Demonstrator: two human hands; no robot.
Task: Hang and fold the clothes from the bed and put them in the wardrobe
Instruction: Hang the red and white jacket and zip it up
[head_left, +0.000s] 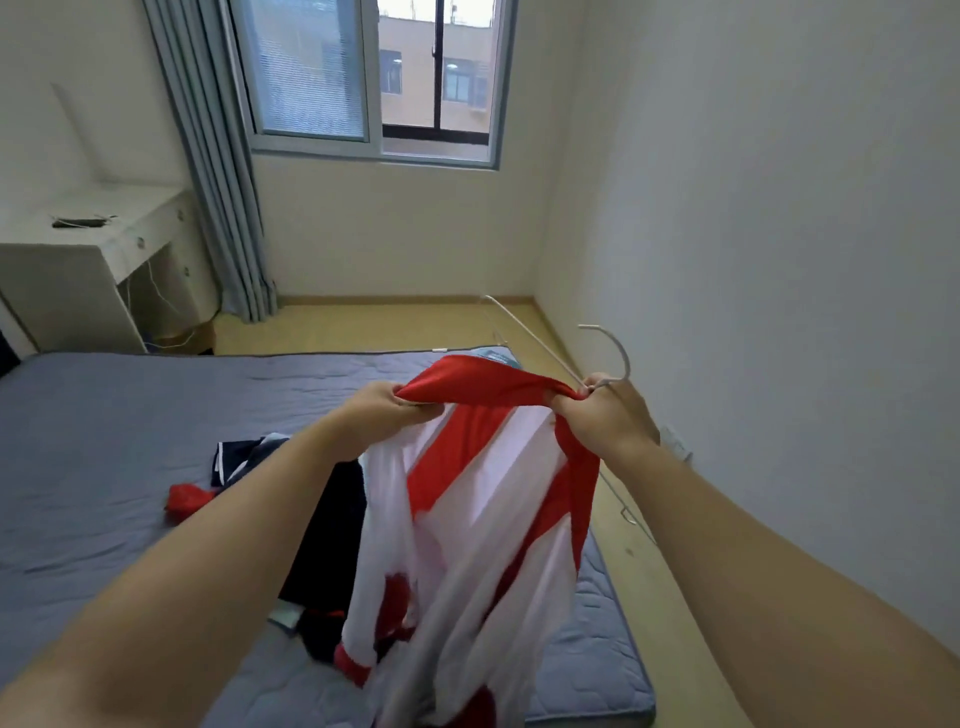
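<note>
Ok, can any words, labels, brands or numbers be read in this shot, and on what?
No text is readable.
On the small teal fabric label at the collar of the red and white fabric shirt: print too blurred to read.
On the dark clothes lying on the grey bed: no lettering shows.

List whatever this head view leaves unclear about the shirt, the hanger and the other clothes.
- Wire hanger: head view; its lower arm passes behind the right hand and forearm, so whether it sits inside the red and white shirt is unclear.
- Shirt hem: cut off by the bottom edge.
- Dark clothes on the bed: partly behind the shirt and left forearm; count unclear.
- Wardrobe: out of frame.
</note>
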